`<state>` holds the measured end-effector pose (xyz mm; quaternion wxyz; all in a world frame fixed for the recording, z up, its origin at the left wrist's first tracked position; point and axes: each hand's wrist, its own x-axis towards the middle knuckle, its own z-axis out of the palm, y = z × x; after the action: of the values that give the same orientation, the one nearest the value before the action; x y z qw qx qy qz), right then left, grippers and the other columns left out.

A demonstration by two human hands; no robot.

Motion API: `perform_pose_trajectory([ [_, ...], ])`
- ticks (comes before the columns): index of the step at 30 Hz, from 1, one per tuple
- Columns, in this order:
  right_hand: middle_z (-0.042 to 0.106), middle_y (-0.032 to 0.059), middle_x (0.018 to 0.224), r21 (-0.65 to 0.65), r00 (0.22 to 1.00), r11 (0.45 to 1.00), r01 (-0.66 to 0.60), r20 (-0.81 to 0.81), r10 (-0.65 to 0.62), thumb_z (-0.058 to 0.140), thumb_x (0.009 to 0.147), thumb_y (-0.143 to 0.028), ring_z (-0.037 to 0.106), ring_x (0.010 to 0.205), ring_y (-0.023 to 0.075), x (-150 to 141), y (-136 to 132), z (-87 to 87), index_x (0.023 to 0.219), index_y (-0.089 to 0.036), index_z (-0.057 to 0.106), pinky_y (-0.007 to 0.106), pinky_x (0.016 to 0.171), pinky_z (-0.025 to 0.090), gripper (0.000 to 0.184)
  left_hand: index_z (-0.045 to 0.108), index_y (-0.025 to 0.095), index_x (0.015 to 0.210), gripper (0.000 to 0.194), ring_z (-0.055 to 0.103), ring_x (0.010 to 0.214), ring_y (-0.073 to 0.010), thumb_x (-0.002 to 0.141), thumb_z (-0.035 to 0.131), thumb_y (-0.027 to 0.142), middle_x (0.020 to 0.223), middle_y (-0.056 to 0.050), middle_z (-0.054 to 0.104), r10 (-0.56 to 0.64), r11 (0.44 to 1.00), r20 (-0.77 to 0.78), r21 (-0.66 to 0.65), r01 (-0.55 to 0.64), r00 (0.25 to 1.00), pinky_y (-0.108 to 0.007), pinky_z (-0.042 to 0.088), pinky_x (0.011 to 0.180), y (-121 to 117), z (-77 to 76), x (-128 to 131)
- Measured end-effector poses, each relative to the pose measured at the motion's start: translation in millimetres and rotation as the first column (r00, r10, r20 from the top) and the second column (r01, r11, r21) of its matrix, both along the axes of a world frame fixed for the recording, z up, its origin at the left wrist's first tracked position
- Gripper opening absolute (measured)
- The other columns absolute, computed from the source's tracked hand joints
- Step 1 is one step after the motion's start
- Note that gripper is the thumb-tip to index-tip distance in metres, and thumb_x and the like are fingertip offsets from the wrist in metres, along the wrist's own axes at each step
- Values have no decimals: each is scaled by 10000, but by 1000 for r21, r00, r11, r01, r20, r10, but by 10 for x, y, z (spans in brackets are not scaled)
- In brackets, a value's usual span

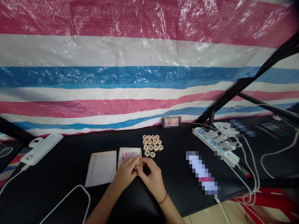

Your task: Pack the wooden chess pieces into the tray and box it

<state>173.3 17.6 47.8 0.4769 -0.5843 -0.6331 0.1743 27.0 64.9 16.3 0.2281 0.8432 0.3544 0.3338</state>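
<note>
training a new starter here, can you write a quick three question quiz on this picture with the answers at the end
1. Multiple choice: what lies just left of the box with the pink print?
a) a power strip
b) an open white-lined tray
c) a mug

2. True or false: in the laid-out rows, the red-marked pieces sit nearer the person than the black-marked pieces.

3. Fill the blank: the thin band circles the person's ____ wrist.

Key: 1 b; 2 false; 3 right
</note>
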Motion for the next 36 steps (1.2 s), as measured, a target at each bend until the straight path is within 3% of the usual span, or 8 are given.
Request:
perform_pose_trajectory([
  [4, 681, 71, 892, -21, 970, 974, 225, -87, -226, 545, 896, -340, 627, 741, 177, 239, 38, -158, 988, -178, 637, 296, 683, 521, 207, 549, 230, 1287, 396, 638, 917, -213, 891, 535, 216, 975, -62, 687, 44, 998, -68, 38, -41, 997, -405, 505, 913, 22, 109, -17],
  [7, 683, 103, 929, -14, 930, 930, 367, -16, -367, 534, 900, -402, 632, 779, 204, 450, 84, -348, 1001, -158, 635, 336, 714, 520, 283, 631, 227, 1159, 282, 640, 941, -216, 906, 508, 218, 1000, -65, 693, 78, 996, -86, 57, -73, 993, -392, 507, 895, 59, 148, -48],
  [11, 688, 114, 969, 84, 918, 938, 336, 194, -346, 515, 914, -405, 600, 938, 247, 569, 128, -525, 1001, -165, 644, 408, 854, 472, 286, 651, 229, 1111, 261, 648, 912, -206, 918, 475, 212, 989, -59, 704, 107, 992, -100, 74, -100, 989, -376, 513, 863, 91, 128, -66],
  [15, 696, 104, 966, 56, 901, 951, 304, 307, -306, 480, 938, -392, 588, 934, 246, 544, 145, -571, 1008, -170, 642, 392, 839, 450, 284, 653, 222, 1087, 250, 646, 884, -201, 920, 467, 204, 957, -54, 704, 97, 992, -127, 90, -86, 987, -366, 511, 830, 85, 111, -43],
  [21, 692, 103, 985, 41, 893, 954, 298, 340, -294, 453, 954, -373, 581, 933, 250, 551, 175, -592, 1025, -173, 636, 370, 806, 435, 280, 677, 238, 1029, 192, 619, 900, -210, 853, 603, 259, 914, -30, 692, 22, 1000, -192, 22, -18, 981, -384, 461, 880, 139, 207, -147],
  [28, 671, 99, 925, 111, 892, 943, 314, 307, -333, 482, 942, -357, 567, 864, 234, 503, 140, -508, 1016, -169, 634, 357, 774, 425, 253, 670, 270, 1054, 437, 583, 1011, -238, 652, 799, 382, 1059, -25, 657, -102, 994, -303, -77, 83, 947, -430, 354, 1016, 159, 272, -445],
  [32, 652, 41, 773, 19, 951, 989, 147, 272, -146, 475, 951, -309, 574, 705, 183, 331, 102, -383, 998, -193, 650, 319, 723, 404, 215, 655, 265, 1028, 329, 590, 1020, -209, 716, 747, 316, 1035, 0, 660, -117, 993, -318, -52, 106, 941, -454, 253, 1107, 90, 219, -469],
  [36, 680, 16, 750, -136, 967, 989, -63, 235, 94, 468, 960, -306, 618, 686, 165, 171, 150, -315, 964, -211, 670, 292, 714, 391, 223, 650, 261, 961, 205, 586, 1006, -203, 762, 701, 261, 1010, -1, 649, -73, 997, -348, -21, 70, 935, -471, 284, 1092, 25, 167, -440],
])
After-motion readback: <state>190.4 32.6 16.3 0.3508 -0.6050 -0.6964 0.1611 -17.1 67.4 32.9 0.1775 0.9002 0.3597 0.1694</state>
